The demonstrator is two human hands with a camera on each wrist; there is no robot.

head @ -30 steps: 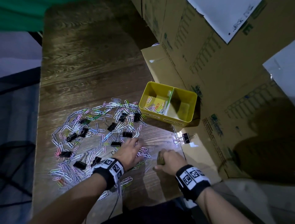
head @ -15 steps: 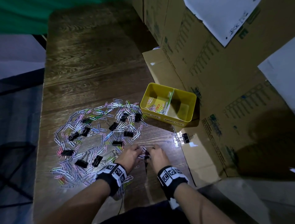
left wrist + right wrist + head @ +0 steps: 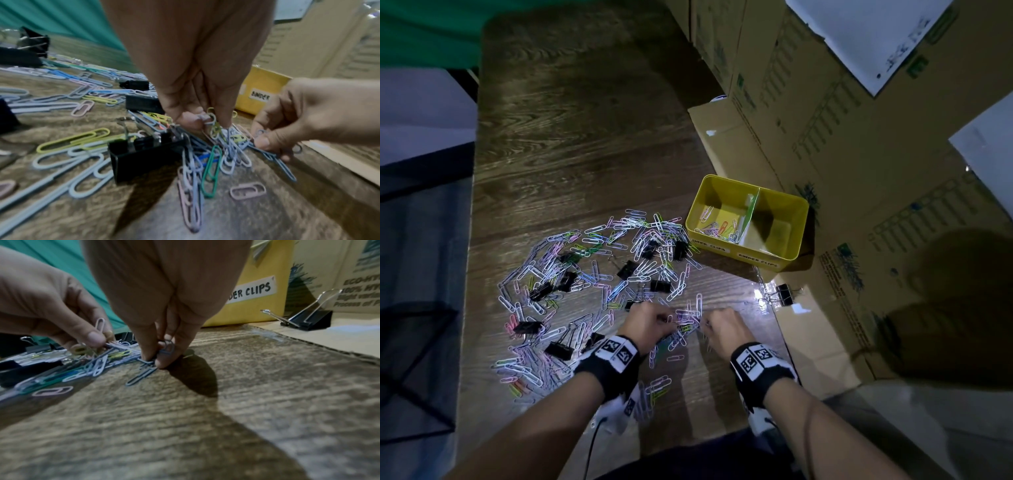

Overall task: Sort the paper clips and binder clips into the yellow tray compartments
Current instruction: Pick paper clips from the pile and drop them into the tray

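Can't count the paper clips [image 3: 213, 129] bunched under the left hand's fingers [image 3: 224, 120], too blurry. Yellow tray [image 3: 265, 305] label is half hidden behind the right hand [image 3: 164, 288].

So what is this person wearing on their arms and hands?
Both forearms are bare, with no sleeves or gloves. The left hand and right hand each sit ahead of a black wristband carrying white square-patterned marker tags. A thin dark cable hangs below the left wrist.
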